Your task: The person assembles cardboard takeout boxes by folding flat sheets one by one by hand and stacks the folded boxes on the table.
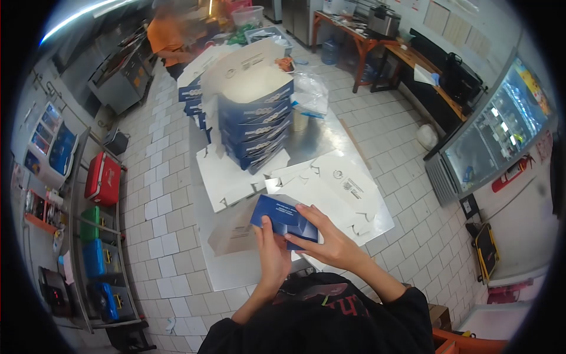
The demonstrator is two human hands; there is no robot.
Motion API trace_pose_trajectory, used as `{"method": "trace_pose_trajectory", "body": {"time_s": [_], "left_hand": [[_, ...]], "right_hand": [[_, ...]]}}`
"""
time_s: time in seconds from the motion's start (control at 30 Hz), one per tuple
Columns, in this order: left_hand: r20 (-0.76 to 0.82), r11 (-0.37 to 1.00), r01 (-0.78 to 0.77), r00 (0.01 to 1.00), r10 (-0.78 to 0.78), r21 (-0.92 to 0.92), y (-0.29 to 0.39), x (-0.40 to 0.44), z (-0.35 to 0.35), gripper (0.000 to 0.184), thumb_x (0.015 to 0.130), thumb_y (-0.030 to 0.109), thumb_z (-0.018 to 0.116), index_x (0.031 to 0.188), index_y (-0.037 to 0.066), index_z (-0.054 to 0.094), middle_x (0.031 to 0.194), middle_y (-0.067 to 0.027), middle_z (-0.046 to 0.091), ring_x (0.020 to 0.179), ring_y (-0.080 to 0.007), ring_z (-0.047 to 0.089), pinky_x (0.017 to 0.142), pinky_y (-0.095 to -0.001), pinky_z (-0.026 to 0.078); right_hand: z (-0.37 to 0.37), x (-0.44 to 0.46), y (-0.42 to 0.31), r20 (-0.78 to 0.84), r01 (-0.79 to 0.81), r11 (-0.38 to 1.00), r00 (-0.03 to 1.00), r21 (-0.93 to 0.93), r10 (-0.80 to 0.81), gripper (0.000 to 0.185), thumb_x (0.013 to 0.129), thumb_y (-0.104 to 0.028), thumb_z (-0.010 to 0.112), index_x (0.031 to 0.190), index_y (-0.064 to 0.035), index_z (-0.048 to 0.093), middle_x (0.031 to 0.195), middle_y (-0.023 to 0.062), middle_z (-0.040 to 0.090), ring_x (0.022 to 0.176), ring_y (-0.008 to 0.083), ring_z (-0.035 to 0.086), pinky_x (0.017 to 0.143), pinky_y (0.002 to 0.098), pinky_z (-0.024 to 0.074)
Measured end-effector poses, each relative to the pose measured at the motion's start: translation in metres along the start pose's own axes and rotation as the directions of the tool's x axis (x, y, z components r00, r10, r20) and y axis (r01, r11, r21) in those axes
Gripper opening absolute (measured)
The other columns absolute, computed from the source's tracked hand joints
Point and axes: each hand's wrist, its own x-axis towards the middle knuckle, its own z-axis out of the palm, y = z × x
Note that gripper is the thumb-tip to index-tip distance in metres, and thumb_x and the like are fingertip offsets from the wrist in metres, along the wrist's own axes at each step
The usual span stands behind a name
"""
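Between my two hands is a blue cardboard box (278, 211) with white print, partly folded, its pale inner flap spreading out to the left. My left hand (272, 253) grips its near left side, thumb up against the blue face. From the right, my right hand (328, 241) holds the blue panel, fingers laid across it. Flat white box blanks (348, 189) with printed marks and cut slots lie on the metal table (236, 274) just beyond. Behind them rises a tall stack of folded blue-and-white boxes (256, 121), nested in one another.
A second box stack (191, 97) and a clear plastic bag (311, 94) flank the tall stack. A person in an orange top (167, 36) stands at the far left. Shelving with a red cooler (102, 179) lines the left; a glass-door fridge (498, 133) is at right.
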Motion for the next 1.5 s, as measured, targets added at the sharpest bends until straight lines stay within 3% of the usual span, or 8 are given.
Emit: {"method": "trace_pose_trajectory", "body": {"time_s": [0.23,0.43,0.5,0.87,1.03,1.17,1.33,1.5], "left_hand": [[0.051,0.999,0.006,0.999,-0.007,0.034,-0.009,-0.013,0.007,0.039,0.096,0.035,0.036,0.128,0.014,0.030,0.113,-0.0066,0.050,0.102,-0.0171,0.054,0.079,-0.0307,0.049],[0.156,0.991,0.069,0.984,-0.086,0.113,0.001,-0.003,-0.005,0.038,0.097,0.033,0.033,0.128,0.013,0.026,0.117,-0.0093,0.047,0.101,-0.0195,0.055,0.078,-0.0319,0.049],[0.203,0.982,0.105,0.970,-0.136,0.159,0.003,-0.002,-0.006,0.038,0.097,0.033,0.033,0.129,0.013,0.026,0.118,-0.0097,0.047,0.102,-0.0201,0.054,0.080,-0.0326,0.048],[0.290,0.909,0.331,0.922,-0.256,-0.251,0.015,0.041,-0.050,0.041,0.089,0.040,0.049,0.111,0.005,0.053,0.110,-0.0052,0.053,0.105,-0.0188,0.048,0.087,-0.0418,0.039],[0.066,0.841,-0.308,0.948,0.312,0.445,-0.011,0.032,-0.026,0.021,0.076,0.017,0.071,0.090,0.007,0.058,0.087,-0.0005,0.058,0.078,-0.0097,0.053,0.072,-0.0263,0.042],[0.192,0.478,-0.313,0.939,0.285,0.820,0.000,0.040,-0.047,0.027,0.074,0.016,0.073,0.093,0.005,0.057,0.088,-0.0003,0.054,0.081,-0.0111,0.052,0.076,-0.0252,0.043],[0.149,0.854,-0.223,0.974,0.172,0.471,-0.002,0.035,-0.024,0.017,0.077,0.015,0.070,0.081,0.006,0.056,0.084,0.0001,0.052,0.084,-0.0084,0.052,0.071,-0.0221,0.045],[0.154,0.823,-0.187,0.980,0.122,0.536,-0.006,0.032,-0.020,0.019,0.079,0.018,0.070,0.084,0.006,0.056,0.090,0.0009,0.052,0.089,-0.0098,0.052,0.078,-0.0249,0.044]], "right_hand": [[0.004,-0.009,0.004,-0.022,0.049,0.986,0.998,-0.158,-0.053,0.042,0.067,-0.009,0.070,0.108,-0.0138,0.063,0.132,0.0228,0.036,0.118,0.0395,0.041,0.097,0.0478,0.0373],[-0.004,-0.005,-0.004,-0.092,-0.108,0.992,0.989,0.064,0.113,0.049,0.067,-0.003,0.070,0.114,-0.0107,0.059,0.131,0.0219,0.037,0.120,0.0374,0.038,0.097,0.0458,0.0354],[-0.005,-0.005,-0.010,-0.120,-0.384,0.841,0.882,0.381,0.456,0.059,0.066,-0.005,0.072,0.121,-0.0040,0.049,0.128,0.0219,0.040,0.117,0.0347,0.043,0.095,0.0403,0.0379],[0.008,-0.014,0.011,-0.278,-0.280,0.958,0.926,-0.061,0.254,0.066,0.064,-0.001,0.074,0.123,0.0029,0.044,0.120,0.0181,0.049,0.111,0.0336,0.049,0.094,0.0420,0.0399],[-0.001,-0.009,0.016,-0.281,-0.261,0.964,0.929,-0.043,0.239,0.068,0.061,0.000,0.076,0.122,0.0008,0.045,0.119,0.0168,0.051,0.109,0.0317,0.051,0.091,0.0371,0.0434],[-0.025,-0.013,0.021,-0.163,-0.210,0.976,0.966,-0.048,0.200,0.068,0.060,0.001,0.076,0.122,0.0007,0.046,0.119,0.0181,0.051,0.109,0.0327,0.051,0.090,0.0376,0.0444],[-0.019,-0.010,0.018,-0.225,-0.220,0.975,0.951,-0.016,0.211,0.069,0.059,0.000,0.077,0.120,0.0003,0.047,0.118,0.0173,0.052,0.106,0.0305,0.054,0.088,0.0363,0.0458],[0.009,-0.016,0.022,-0.332,-0.345,0.928,0.867,0.138,0.372,0.069,0.059,0.000,0.077,0.121,0.0007,0.046,0.113,0.0165,0.054,0.100,0.0278,0.056,0.083,0.0340,0.0469]]}}
